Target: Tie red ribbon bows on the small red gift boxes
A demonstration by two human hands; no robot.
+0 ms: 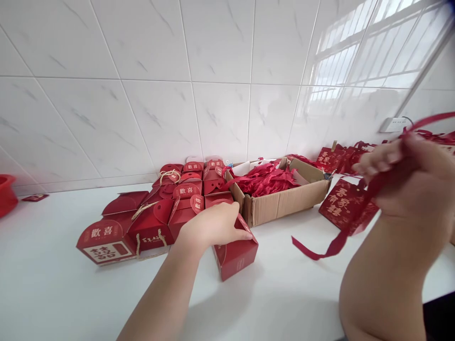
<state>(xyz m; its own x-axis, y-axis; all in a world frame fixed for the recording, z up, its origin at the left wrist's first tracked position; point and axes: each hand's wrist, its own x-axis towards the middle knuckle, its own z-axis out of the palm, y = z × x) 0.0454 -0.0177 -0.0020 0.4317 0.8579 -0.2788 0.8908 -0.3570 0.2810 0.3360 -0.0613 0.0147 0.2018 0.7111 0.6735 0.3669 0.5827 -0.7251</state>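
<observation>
Fingers (pixel 243 234) closed on a small dark-red cardboard gift box (pixel 241 259), flat red fabric ribbon (pixel 334 248) in the other hand

Our left hand (pixel 213 222) grasps the gift box from above, thumb along its upper edge; our remaining fingertips are hidden. The gift box sits at the near right of a cluster of red cardboard gift boxes (pixel 186 215); our hand conceals whether it touches them. We have our right hand (pixel 419 184), blurred, raised and clenched around the ribbon: one end dangles over the glossy white tabletop (pixel 64 289), the other runs past the right edge of view.

Just beyond our left hand stands an open brown corrugated carton (pixel 287 206), piled with loose red ribbons (pixel 263 182). To its right, behind our right wrist, we see a dark-red packet with gold characters (pixel 337 204). At the cluster's near left, a red box with a white front panel (pixel 106 252) stands beside a beige twisted cord handle (pixel 138 247). Farther left lies a small flat red packet (pixel 35 197), near a bright-red plastic vessel (pixel 7 194).
</observation>
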